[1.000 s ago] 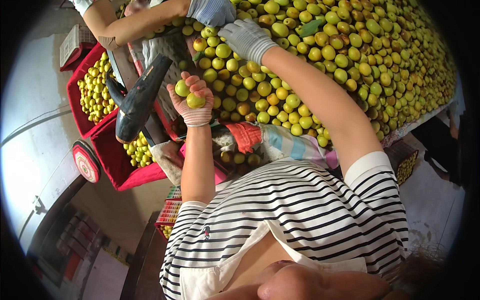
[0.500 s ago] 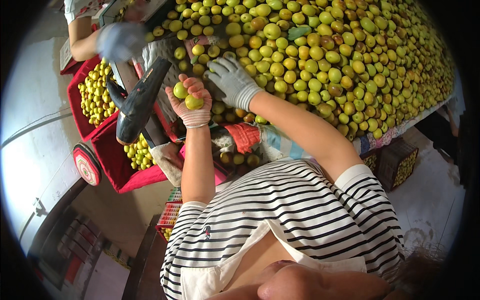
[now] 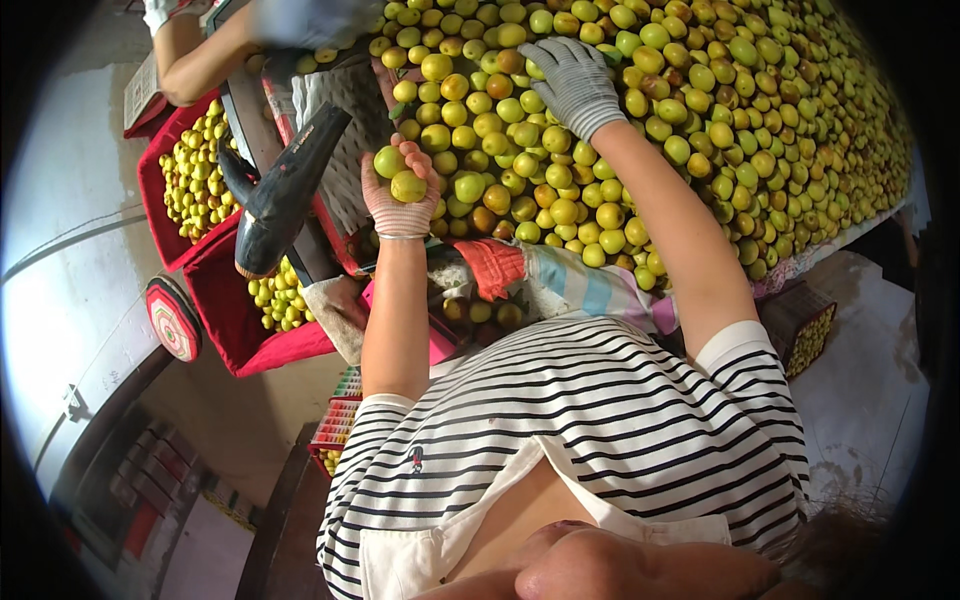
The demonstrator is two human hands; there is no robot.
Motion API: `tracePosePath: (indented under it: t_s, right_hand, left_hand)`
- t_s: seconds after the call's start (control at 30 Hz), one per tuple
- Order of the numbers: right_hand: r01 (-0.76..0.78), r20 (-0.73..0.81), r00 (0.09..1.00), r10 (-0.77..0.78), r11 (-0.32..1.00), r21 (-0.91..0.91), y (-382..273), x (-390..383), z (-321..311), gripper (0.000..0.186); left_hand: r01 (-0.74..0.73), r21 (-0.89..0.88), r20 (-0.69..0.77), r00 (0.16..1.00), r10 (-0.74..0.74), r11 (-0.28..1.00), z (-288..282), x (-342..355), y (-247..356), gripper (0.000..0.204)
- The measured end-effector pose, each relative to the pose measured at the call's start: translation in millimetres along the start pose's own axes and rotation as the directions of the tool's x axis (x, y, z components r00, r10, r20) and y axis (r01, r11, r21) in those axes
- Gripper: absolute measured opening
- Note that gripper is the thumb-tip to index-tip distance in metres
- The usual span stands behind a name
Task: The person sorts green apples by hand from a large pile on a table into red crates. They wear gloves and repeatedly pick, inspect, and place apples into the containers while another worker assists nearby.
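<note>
A deep heap of yellow-green jujubes (image 3: 690, 200), some with brown patches, spreads in front of me. My left hand (image 3: 402, 195), in a pale glove with bare fingertips, is palm up at the heap's near left edge. Its fingers curl around two jujubes (image 3: 407, 186). My right hand (image 3: 577, 85), in a grey knitted glove, is stretched over the far middle of the heap with its fingers extended on the fruit. Whether any fruit is under those fingers is hidden.
A black hair-dryer-shaped device (image 3: 290, 195) stands left of my left hand. Beyond it are red-lined bins (image 3: 225, 325) holding jujubes. Another person's arm (image 3: 205, 62) reaches in at top left, its hand blurred. A red cloth (image 3: 488, 266) hangs at the near edge; a crate (image 3: 805, 325) stands at right.
My right hand has moved away and to the right across the heap. My left hand has shifted slightly right, still holding two jujubes. The other person's hand has moved right and farther away.
</note>
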State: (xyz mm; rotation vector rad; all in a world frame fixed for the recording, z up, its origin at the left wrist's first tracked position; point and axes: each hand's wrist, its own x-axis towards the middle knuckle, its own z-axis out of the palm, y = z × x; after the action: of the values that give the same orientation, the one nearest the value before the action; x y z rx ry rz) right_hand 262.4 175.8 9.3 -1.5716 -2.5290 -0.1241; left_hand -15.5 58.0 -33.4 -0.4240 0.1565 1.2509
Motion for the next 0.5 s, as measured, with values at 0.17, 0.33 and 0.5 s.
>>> tracePosePath:
  t_s: [0.17, 0.33, 0.5]
  right_hand:
    - [-0.086, 0.14, 0.986, 0.096, 0.993, -0.076, -28.6, 2.1, 2.4, 0.047]
    - [-0.063, 0.196, 0.98, 0.031, 0.986, 0.156, -24.1, -3.9, -9.3, 0.039]
    - [-0.229, 0.219, 0.967, 0.133, 0.831, 0.507, -26.6, -15.7, -22.8, 0.036]
  left_hand:
    - [-0.052, 0.035, -0.057, 0.997, 0.054, 0.998, 2.9, 1.8, -1.8, 0.046]
    - [-0.065, -0.03, -0.056, 0.996, 0.063, 0.997, 0.1, 1.8, 1.0, 0.047]
    - [-0.042, -0.012, -0.039, 0.998, 0.041, 0.999, -2.7, 2.2, 2.3, 0.049]
